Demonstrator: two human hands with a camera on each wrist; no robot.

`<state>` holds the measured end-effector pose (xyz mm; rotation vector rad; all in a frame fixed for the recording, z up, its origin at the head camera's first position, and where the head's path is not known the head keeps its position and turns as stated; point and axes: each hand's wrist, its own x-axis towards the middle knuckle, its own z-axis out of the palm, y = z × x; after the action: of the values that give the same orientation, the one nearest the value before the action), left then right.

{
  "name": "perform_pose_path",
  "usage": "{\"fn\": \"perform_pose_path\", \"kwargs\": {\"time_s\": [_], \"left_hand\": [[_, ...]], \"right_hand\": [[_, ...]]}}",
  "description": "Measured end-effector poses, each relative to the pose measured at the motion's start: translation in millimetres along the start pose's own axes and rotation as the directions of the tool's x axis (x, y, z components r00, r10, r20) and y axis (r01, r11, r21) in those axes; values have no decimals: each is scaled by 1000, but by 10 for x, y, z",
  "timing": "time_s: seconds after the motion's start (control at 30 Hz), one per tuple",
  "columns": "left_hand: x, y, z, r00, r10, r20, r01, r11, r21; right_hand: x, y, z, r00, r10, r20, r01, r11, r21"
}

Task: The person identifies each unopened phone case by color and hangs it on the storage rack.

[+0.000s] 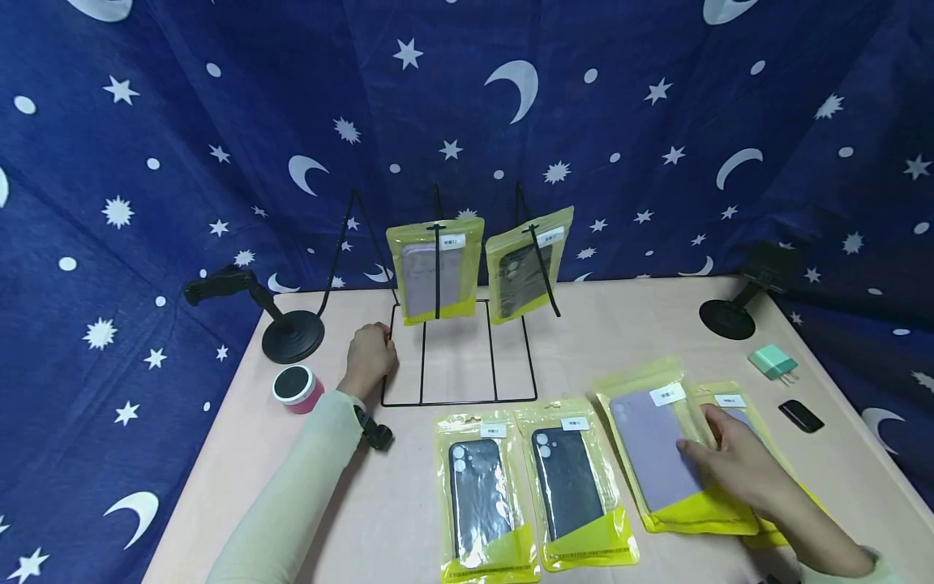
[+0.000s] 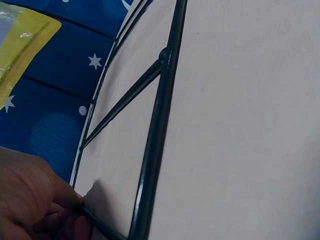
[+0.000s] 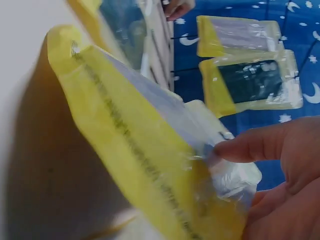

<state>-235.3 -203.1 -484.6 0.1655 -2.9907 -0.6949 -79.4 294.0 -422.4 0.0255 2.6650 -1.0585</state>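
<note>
My left hand grips the left side of a black wire display rack; in the left wrist view, thumb and fingers pinch its rod. Two bagged phone cases hang on the rack's hooks, a purple one and a black one. With thumb and fingers, my right hand pinches the right edge of a yellow-bottomed bag holding a purple phone case. That bag is tilted up in the right wrist view and overlaps another bagged purple case lying under it.
Two bagged black phone cases lie side by side in front of the rack. A pink jar and a black stand are at left. On the right are another black stand, a green charger and a small black object.
</note>
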Motion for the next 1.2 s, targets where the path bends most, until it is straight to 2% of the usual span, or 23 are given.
{"fn": "perform_pose_path", "kwargs": {"time_s": [0.17, 0.33, 0.5, 0.6, 0.7, 0.83, 1.0, 1.07, 1.2], "left_hand": [[1, -1, -2, 1000, -7, 7, 7, 1000, -9], [3, -11, -4, 1000, -4, 8, 4, 1000, -15], [17, -24, 1, 1000, 5, 11, -5, 1000, -11], [27, -27, 10, 1000, 5, 7, -5, 1000, -5], [32, -22, 27, 1000, 4, 15, -4, 1000, -6], [41, -25, 41, 1000, 9, 26, -9, 1000, -10], [44, -30, 34, 1000, 18, 7, -18, 1000, -7], [44, -26, 24, 1000, 23, 4, -23, 1000, -3], [51, -15, 0, 1000, 24, 11, -24, 1000, 11]], "right_hand": [[-97, -108, -56, 997, -59, -56, 58, 998, -18], [-205, -276, -39, 996, -73, -44, 75, 995, 62], [-275, -473, 40, 981, -187, -60, 194, 969, 155], [-284, -613, 108, 956, -277, -91, 290, 940, 178], [-282, -754, 201, 924, -360, -131, 379, 910, 167], [-226, -935, 332, 867, -466, -176, 491, 860, 141], [-103, -1151, 434, 793, -577, -194, 604, 786, 132], [-56, -1226, 456, 778, -600, -187, 626, 768, 137], [24, -1360, 496, 764, -623, -167, 644, 749, 157]]}}
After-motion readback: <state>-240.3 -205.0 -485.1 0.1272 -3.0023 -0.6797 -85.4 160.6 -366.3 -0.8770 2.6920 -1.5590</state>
